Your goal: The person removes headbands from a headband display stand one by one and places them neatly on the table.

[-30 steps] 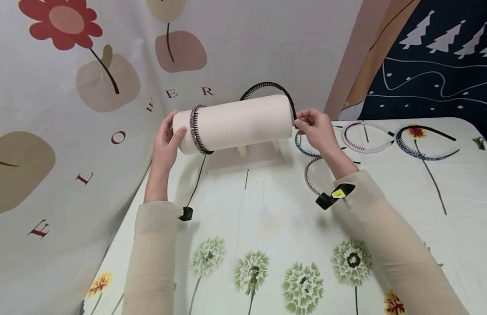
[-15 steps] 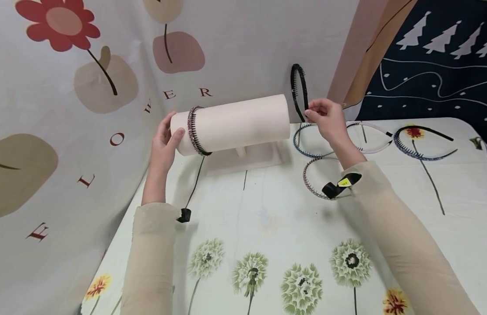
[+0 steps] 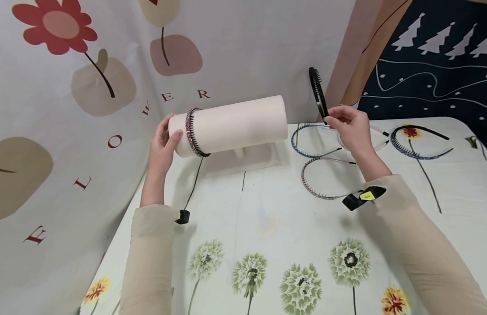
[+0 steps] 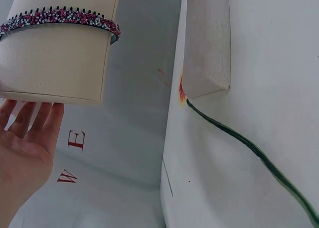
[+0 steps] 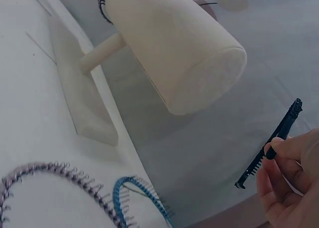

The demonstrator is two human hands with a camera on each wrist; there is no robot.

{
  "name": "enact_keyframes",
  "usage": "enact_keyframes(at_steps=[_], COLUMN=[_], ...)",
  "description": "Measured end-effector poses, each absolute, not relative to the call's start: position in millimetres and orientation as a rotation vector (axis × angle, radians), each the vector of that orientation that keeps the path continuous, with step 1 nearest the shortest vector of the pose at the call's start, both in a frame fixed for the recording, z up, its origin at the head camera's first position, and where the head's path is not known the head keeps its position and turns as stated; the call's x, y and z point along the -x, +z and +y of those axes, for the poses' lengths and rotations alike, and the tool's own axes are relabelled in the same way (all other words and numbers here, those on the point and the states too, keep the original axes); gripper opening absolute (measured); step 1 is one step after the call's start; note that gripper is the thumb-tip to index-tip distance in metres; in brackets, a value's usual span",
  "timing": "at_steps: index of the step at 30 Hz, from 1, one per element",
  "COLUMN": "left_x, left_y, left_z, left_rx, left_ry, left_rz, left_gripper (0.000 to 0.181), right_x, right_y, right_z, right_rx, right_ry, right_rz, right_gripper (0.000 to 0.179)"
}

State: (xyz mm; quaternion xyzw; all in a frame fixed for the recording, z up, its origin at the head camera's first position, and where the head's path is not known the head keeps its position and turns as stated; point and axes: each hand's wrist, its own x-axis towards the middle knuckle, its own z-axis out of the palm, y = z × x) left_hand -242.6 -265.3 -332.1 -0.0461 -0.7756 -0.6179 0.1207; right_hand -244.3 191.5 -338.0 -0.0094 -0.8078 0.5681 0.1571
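A cream headband display stand [image 3: 239,124] has a padded horizontal cylinder on a post above a flat base [image 3: 263,161]. My left hand [image 3: 161,142] holds the cylinder's left end, thumb in front and fingers on the far side. Around the cylinder near that hand sits a pink sparkly headband [image 3: 191,134] with black teeth, also in the left wrist view [image 4: 60,18]. Right of the stand, my right hand [image 3: 351,129] pinches one end of a black toothed headband [image 3: 317,89], raised nearly edge-on and apart from the cylinder. Its toothed side shows in the right wrist view [image 5: 279,133].
On the flower-print table lie a blue headband [image 3: 302,152], a pinkish headband [image 3: 315,192] below it, and a dark-blue sparkly headband [image 3: 405,151] farther right. A pale pink headband [image 3: 381,146] is partly hidden behind my right hand. A printed cloth wall [image 3: 243,52] stands behind.
The black headband has come away from the cylinder's right end, moved right with my right hand and turned edge-on. My left hand stays on the stand's left end.
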Motion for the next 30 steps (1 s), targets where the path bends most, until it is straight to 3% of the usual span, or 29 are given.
enact_keyframes(at_steps=[30], left_x=[243], left_y=[-332], left_z=[-265], left_rx=[0.124], left_ry=[-1.809], left_rz=[-2.265], left_gripper=[0.062], right_x=[201], right_y=[-361], right_z=[260], right_rx=[0.200], right_ry=[1.394], right_rz=[-2.425], right_gripper=[0.030])
